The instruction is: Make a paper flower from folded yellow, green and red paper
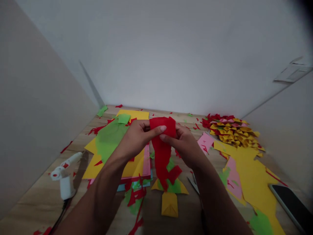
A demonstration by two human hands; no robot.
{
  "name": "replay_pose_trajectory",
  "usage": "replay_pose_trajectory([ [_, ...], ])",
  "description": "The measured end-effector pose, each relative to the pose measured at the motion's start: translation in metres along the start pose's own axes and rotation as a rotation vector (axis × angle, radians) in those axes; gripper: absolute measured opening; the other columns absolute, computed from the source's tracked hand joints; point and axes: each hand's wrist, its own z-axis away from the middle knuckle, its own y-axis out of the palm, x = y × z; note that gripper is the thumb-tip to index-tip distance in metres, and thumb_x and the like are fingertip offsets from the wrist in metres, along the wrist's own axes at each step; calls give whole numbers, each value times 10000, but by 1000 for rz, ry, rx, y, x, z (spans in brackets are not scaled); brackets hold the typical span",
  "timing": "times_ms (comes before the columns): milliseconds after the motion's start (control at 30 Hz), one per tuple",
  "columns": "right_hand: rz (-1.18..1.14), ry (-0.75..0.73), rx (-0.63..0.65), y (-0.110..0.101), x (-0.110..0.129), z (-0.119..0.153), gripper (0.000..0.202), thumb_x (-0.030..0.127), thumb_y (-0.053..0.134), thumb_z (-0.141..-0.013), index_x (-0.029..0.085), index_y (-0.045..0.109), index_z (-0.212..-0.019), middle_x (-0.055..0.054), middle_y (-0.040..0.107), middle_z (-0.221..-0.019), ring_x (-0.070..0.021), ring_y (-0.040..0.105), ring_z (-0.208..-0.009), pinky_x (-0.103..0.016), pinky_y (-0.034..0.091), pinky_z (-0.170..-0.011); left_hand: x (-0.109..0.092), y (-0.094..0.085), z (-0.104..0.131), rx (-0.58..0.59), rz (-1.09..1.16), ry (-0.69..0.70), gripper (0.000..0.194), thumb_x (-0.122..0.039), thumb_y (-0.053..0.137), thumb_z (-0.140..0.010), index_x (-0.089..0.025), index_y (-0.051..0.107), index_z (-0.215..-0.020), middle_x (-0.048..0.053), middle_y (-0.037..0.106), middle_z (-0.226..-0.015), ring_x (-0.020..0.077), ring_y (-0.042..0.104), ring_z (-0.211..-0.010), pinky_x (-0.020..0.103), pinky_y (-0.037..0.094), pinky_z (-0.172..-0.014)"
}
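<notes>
A long red strip [162, 156] hangs down from between my two hands, its top part bunched or folded over. My left hand [144, 133] pinches the upper left of the strip, thumb on its front. On the right side my right hand [181, 138] grips the same strip, thumb also in front; the other fingertips are partly hidden behind it. The strip's lower end reaches green and yellow scraps on the wooden table. Just below lies a small folded yellow piece [169, 205]. Scissors [194, 184] lie partly hidden beside my right forearm.
A white glue gun [65, 179] with a cord stands at the left. Yellow, green and pink sheets [111, 138] are stacked left of centre. At the right are a pile of folded yellow pieces [234, 133], a cut yellow sheet [254, 176] and a phone [293, 205]. Walls enclose the table.
</notes>
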Motion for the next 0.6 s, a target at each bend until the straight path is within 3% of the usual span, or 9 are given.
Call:
replay_pose_trajectory([
  [167, -250, 117, -18, 2, 2, 2, 294, 277, 800, -734, 222, 671, -993, -4, 722, -855, -140, 653, -680, -279, 545, -672, -2, 1, 2, 13, -55, 12, 265, -415, 712, -832, -158, 698, -767, 16, 670, -717, 119, 568, -615, 212, 439, -551],
  [400, -284, 140, -99, -3, 1, 1, 235, 312, 780, -742, 227, 624, -896, 29, 660, -758, -116, 570, -587, -235, 489, -568, -3, -4, 4, -84, -91, -23, 303, -450, 726, -813, -156, 678, -759, 24, 669, -701, 124, 568, -581, 221, 433, -526],
  [533, -251, 110, -62, 2, 0, 0, 254, 419, 747, -804, 218, 668, -938, -29, 720, -874, -151, 642, -683, -260, 529, -625, -5, -6, 5, 22, -80, -19, 272, -436, 707, -833, -164, 712, -819, 42, 713, -775, 149, 629, -654, 235, 481, -587],
  [600, -272, 86, -72, 4, 0, 0, 263, 411, 775, -785, 209, 682, -925, -24, 719, -840, -149, 646, -672, -268, 541, -645, -5, -6, 6, 97, -93, -16, 242, -409, 699, -841, -169, 721, -827, 38, 716, -780, 150, 635, -665, 235, 485, -599],
])
